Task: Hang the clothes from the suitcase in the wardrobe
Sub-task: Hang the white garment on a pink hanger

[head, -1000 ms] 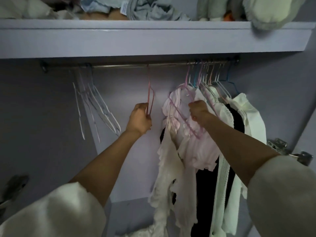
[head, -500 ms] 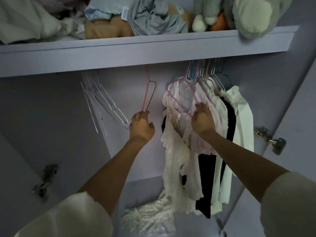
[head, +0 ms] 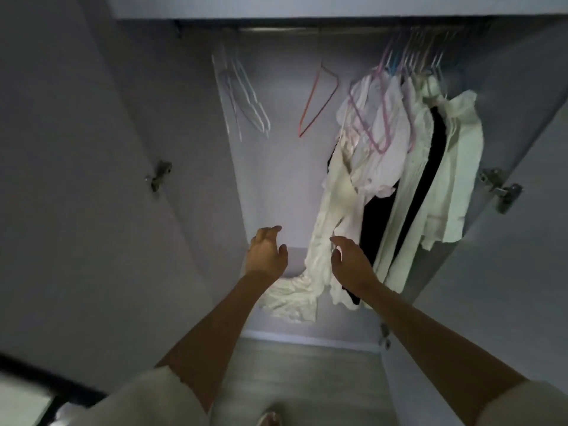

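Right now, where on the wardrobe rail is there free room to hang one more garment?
Free stretches lie on the rail either side of the lone orange hanger, which hangs between the white empty hangers and the hung clothes. The right end is crowded.

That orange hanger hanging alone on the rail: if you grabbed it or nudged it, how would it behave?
The orange hanger looks like thin wire and empty, so probably very light. It hangs from the rail by its hook alone, so a nudge would likely set it swinging or sliding. Such a thin frame might bend a little in a firm grip.
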